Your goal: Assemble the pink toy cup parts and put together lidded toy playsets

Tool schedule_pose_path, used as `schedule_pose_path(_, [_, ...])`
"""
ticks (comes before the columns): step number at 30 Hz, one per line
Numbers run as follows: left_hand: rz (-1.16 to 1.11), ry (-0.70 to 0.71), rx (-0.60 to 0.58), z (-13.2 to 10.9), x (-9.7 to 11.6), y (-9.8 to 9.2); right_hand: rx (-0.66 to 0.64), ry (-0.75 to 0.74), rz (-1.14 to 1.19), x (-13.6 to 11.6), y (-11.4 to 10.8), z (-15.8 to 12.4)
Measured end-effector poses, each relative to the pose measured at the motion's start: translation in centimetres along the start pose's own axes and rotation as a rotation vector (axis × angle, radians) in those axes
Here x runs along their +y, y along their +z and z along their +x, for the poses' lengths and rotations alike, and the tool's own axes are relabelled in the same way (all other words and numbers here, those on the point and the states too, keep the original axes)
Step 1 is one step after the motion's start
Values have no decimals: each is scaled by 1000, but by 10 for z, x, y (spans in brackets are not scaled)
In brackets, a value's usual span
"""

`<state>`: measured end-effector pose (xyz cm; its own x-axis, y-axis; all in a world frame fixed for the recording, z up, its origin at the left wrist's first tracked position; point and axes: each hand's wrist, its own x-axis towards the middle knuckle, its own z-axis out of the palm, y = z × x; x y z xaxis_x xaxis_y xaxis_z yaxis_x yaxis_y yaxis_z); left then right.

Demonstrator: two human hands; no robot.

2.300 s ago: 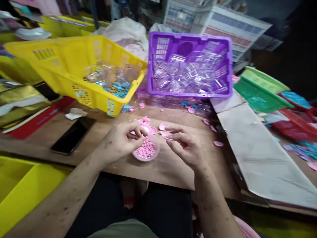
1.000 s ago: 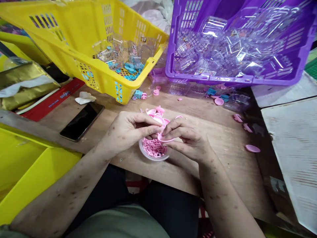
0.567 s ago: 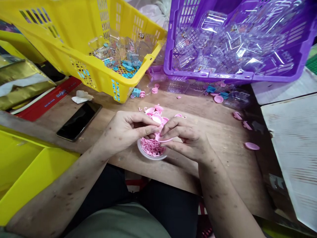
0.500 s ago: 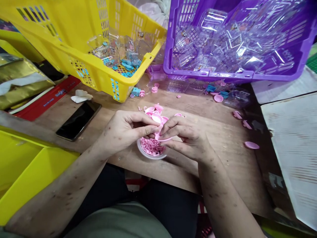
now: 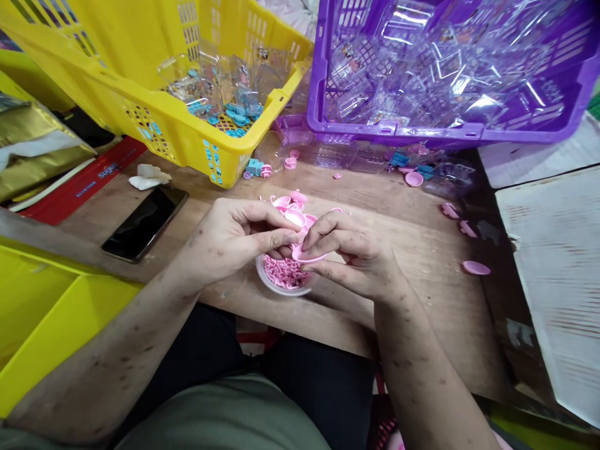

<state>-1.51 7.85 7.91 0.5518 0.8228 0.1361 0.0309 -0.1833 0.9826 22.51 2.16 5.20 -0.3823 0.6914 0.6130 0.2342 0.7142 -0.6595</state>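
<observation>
Between my two hands is a small pink plastic piece (image 5: 309,257) with a rounded, shallow rim, partly covered by fingers. My right hand (image 5: 349,255) pinches its right side between thumb and fingers. The thumb and forefinger of my left hand (image 5: 246,237) close at its left edge; whether they hold a second, tiny part is hidden. Just below and behind sits a round clear tub (image 5: 282,291) filled with little pink plastic bits (image 5: 284,272). Beyond my fingertips lies a loose pile of pink oval plastic parts (image 5: 295,217) on the wooden table (image 5: 412,325).
A yellow basket (image 5: 187,134) and a purple basket (image 5: 450,134) with clear plastic packs stand at the back. A black phone (image 5: 145,224) lies left, near crumpled tissue (image 5: 149,177). Pink pieces (image 5: 476,268) lie at right beside a white box (image 5: 553,281).
The view has shifted slightly, so the table and baskets sit a little higher and further left. Both hands keep nearly the same pose around the pink piece.
</observation>
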Motion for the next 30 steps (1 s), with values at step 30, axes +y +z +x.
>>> schedule_pose_path(30, [1144, 383, -283, -3, -48, -18, 362, 609, -603, 62, -50, -33])
